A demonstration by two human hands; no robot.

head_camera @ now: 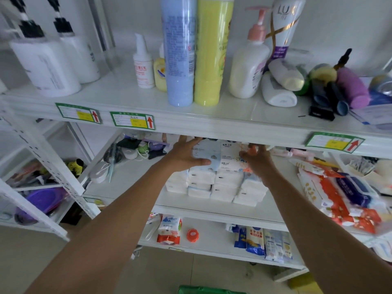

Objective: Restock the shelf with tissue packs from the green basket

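Observation:
A stack of white tissue packs (220, 184) stands on the middle shelf (131, 172). On top of the stack lie light blue and white printed tissue packs (222, 155). My left hand (184, 153) holds their left side, thumb under the front edge and fingers spread along the side. My right hand (257, 159) touches their right side with its fingers spread. The upper shelf's front edge hides the back of the packs. A sliver of the green basket (203, 290) shows at the bottom edge.
The top shelf (127, 96) carries tall blue and yellow bottles (197, 52) and pump bottles. Red and blue packets (343, 196) lie right of the stack. A hairbrush (114, 155) and small items lie to its left. The lowest shelf holds more packets (169, 230).

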